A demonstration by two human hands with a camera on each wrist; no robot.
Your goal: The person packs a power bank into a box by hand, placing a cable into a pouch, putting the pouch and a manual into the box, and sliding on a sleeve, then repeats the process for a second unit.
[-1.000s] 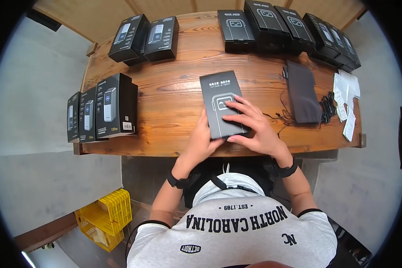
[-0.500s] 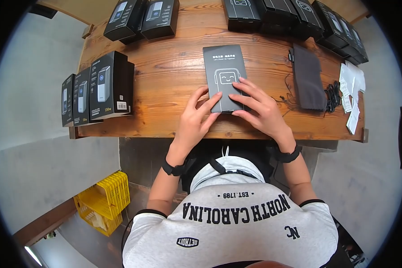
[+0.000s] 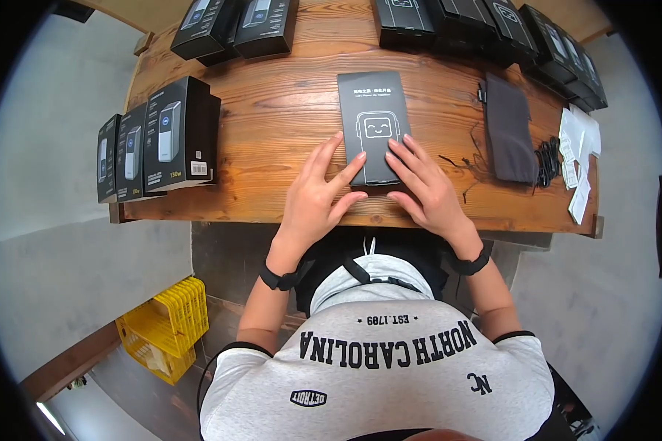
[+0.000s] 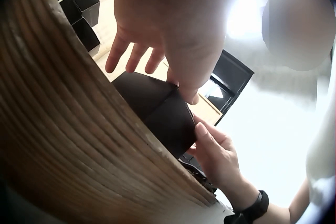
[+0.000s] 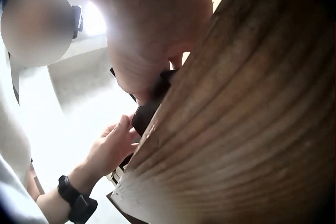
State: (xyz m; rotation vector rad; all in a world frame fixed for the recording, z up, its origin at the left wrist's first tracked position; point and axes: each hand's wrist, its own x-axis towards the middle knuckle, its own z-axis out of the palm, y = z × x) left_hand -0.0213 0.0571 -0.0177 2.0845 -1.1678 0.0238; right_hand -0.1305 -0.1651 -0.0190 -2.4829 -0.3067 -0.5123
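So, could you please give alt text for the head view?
A person's left hand and right hand flank a black rectangular cardboard box printed with a smiling face, on a brown wooden table with other black boxes.

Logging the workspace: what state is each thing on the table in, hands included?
Black cardboard box with white smiley print: face up, looks closed
Left hand: fingers spread, index over box
Right hand: fingers extended over box edge
Dark grey fabric pouch: lying flat
Thin black cable: coiled
Other black cardboard boxes: grouped, look closed
White sheets: rumpled
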